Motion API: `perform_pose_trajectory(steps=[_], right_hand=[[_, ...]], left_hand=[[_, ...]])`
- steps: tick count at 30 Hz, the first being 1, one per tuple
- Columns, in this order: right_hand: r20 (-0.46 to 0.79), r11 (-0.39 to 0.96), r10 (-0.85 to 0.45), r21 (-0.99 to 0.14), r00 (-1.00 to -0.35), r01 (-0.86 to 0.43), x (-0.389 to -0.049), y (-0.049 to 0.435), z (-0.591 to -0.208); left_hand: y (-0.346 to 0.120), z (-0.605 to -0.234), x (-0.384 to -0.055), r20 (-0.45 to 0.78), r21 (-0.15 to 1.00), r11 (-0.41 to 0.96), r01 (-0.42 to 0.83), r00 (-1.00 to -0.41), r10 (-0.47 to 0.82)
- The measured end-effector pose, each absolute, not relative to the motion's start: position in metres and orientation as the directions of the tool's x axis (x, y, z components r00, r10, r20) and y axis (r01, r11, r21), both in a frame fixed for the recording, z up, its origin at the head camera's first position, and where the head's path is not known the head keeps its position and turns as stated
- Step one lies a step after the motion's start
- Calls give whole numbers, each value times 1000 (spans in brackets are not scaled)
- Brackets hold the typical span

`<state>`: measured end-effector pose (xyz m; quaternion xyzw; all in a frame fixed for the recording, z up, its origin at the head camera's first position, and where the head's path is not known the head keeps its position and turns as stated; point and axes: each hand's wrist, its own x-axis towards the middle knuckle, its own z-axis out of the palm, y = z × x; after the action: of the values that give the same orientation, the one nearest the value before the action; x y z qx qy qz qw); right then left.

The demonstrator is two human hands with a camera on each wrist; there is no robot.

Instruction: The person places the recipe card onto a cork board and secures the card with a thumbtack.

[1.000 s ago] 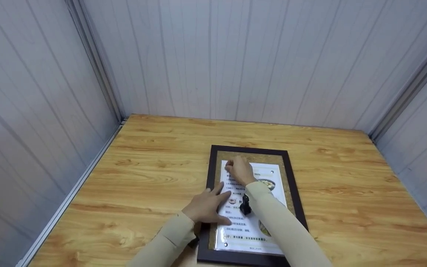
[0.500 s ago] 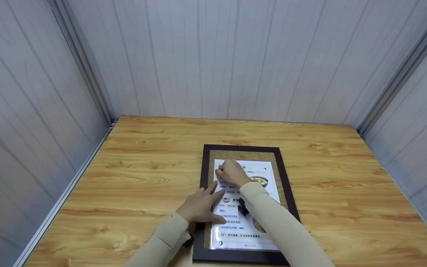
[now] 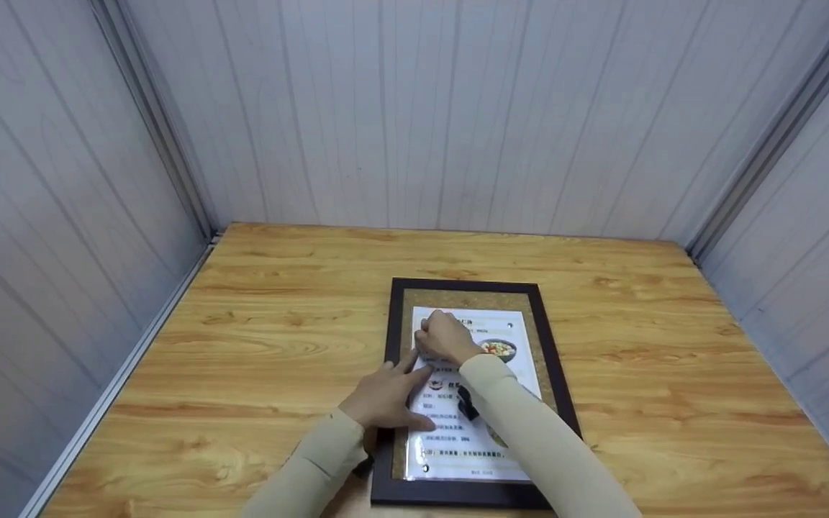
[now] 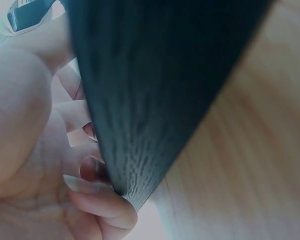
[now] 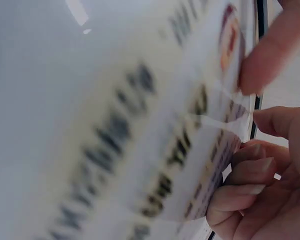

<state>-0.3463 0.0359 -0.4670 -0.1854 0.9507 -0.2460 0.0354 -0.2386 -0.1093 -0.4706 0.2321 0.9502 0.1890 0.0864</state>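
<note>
A printed sheet with a shiny clear cover lies on a dark-framed cork board. My left hand spreads its fingers over the left frame bar and the sheet's left edge. In the left wrist view the dark frame runs beside my palm, with the little finger bent at its corner. My right hand has its fingers curled at the sheet's upper left corner. In the right wrist view those fingers bend against the sheet; no thing shows between them, and the spot under the fingertips is hidden.
Small dark round spots mark the sheet's upper right and lower left corners. The board lies on a wood-grain table near its front edge. Pale panel walls close off the back and both sides.
The head view has shifted slightly, so the board appears further left. My right hand's fingers have curled in more closely and moved slightly down the sheet's left edge. My left hand stays on the frame.
</note>
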Motion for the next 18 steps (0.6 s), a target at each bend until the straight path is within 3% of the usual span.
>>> perform_pose_trajectory(steps=[7, 14, 18], right_hand=[[26, 797, -360, -512, -933, -322, -334, 37, -469], [-2, 846, -319, -451, -948, -284, -317, 37, -468], [-15, 818, -327, -506, -945, -275, -309, 39, -467]], left_hand=[[-108, -472, -237, -91, 393, 823, 409, -874, 478], [-108, -467, -237, -93, 407, 808, 426, -861, 500], [-109, -465, -238, -111, 429, 809, 403, -865, 490]])
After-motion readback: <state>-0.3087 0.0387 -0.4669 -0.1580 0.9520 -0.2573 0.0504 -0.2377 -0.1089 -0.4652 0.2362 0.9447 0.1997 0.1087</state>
